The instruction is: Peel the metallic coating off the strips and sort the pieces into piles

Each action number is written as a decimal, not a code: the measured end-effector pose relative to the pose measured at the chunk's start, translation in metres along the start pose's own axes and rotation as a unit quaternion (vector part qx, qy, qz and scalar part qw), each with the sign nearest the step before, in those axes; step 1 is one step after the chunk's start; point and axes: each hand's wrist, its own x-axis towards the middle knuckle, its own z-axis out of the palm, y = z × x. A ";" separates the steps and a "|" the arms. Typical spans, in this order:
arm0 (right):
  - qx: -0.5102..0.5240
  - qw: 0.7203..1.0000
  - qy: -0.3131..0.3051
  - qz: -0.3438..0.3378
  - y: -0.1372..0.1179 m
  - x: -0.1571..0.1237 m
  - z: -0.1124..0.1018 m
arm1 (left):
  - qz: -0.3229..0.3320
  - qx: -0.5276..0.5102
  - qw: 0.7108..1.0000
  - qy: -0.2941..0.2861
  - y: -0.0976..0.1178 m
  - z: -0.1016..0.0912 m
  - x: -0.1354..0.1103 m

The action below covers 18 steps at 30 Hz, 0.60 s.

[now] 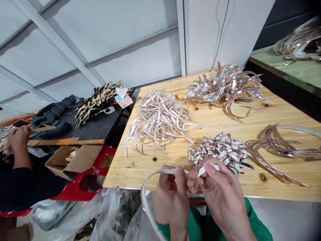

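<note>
left hand (173,197) pinching long curved white plastic-looking strip (143,194), right hand (223,189) pinching short white piece (201,171), near edge of pale wooden table (132,174); slack pinch risking drop.

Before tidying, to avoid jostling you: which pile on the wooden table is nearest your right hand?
The pile of short pieces, beyond the right hand; piles of longer strips lie farther away.

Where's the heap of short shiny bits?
In the head view, the heap lies right of centre on the wooden table, just beyond the right hand.
</note>
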 end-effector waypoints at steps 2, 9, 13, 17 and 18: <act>-0.010 1.000 -0.015 -0.005 0.001 -0.002 -0.001 | -0.062 -0.006 0.998 -0.014 0.000 -0.002 -0.001; -0.058 0.996 -0.070 -0.023 -0.010 -0.023 0.003 | -0.099 -0.070 0.990 0.071 -0.011 -0.018 0.024; -0.295 0.927 -0.058 -0.223 -0.035 -0.026 -0.009 | -0.062 -0.075 0.991 0.093 -0.012 -0.031 0.040; -0.539 0.789 0.009 -0.296 -0.058 -0.018 -0.032 | -0.100 0.021 0.995 0.002 -0.004 -0.042 0.067; -0.578 0.765 0.023 -0.282 -0.062 -0.015 -0.038 | -0.105 0.060 0.992 -0.023 -0.001 -0.043 0.078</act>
